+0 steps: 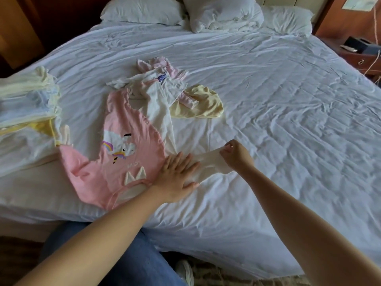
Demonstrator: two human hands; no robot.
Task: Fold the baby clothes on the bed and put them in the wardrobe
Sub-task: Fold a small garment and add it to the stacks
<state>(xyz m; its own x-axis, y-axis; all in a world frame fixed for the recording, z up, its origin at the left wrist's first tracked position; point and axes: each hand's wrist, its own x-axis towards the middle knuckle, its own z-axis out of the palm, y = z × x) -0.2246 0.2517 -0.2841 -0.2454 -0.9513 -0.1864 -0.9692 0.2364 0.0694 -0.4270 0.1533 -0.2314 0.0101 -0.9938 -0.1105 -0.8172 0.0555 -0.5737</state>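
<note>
A: Where did we find the piece being folded?

B: We found a small cream garment (208,164) on the white bed sheet (288,120), near the front edge of the bed, between the two hands.

A: And how did we see the hands?

B: The left hand (177,176) lay flat on the left end of the garment, with the fingers straight and a little spread, and it pressed the cloth to the sheet. The right hand (235,156) pinched the other end between thumb and fingertips and held it a little above the sheet. The cloth was stretched between them.

A: What did we notice beside it?

B: A pink garment (115,162) with a unicorn print lay spread out just left of the left hand and touched it. Behind it, in the middle of the bed, we saw a loose heap of unfolded clothes (158,79), white and pink. A long white garment (160,108) ran from this heap toward the hands, and a yellow garment (203,106) lay at its right side.

A: Did we see any folded things?

B: Yes, a stack of pale yellow and pale blue pieces (26,104) sat at the left edge of the bed, well apart from the hands. We could not tell how many pieces it had.

A: And around the bed?

B: White pillows (142,10) lay at the head, and a wooden nightstand (362,56) stood at the far right.
</note>
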